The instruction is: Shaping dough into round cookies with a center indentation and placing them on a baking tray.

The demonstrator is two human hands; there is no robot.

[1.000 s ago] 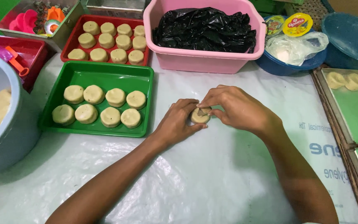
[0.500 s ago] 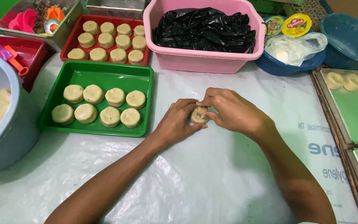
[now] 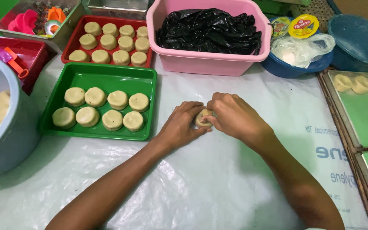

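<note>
Both hands sit slightly lower on the sheet than a second ago, the dough piece lower with them. Head view: left hand (image 3: pixel 180 125) and right hand (image 3: pixel 234 116), fingers curled, grasp one pale round dough piece (image 3: pixel 202 118) between them, just above the white plastic sheet (image 3: pixel 218 183). Green tray (image 3: pixel 86 76), left of the hands: eight flattened dough rounds. Red tray (image 3: pixel 74 38) behind it: more rounds. Pink tub (image 3: pixel 209 64), beyond the hands: black plastic.
</note>
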